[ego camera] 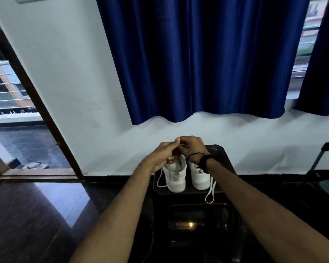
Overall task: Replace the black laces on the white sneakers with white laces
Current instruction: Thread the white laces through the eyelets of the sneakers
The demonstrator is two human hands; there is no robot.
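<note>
A blue curtain [198, 54] hangs behind a small dark table [224, 160]. Two white sneakers [176, 173] stand on it, no brand readable. Left hand [164, 155] and right hand [193, 148] meet above them, each grip narrow, pinching a white lace [210, 194].

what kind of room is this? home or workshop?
Most likely a home, a room beside a balcony. Blue curtains hang over a window, an open doorway shows a railing and sandals outside, and the white sneakers stand on a small dark table.
</note>
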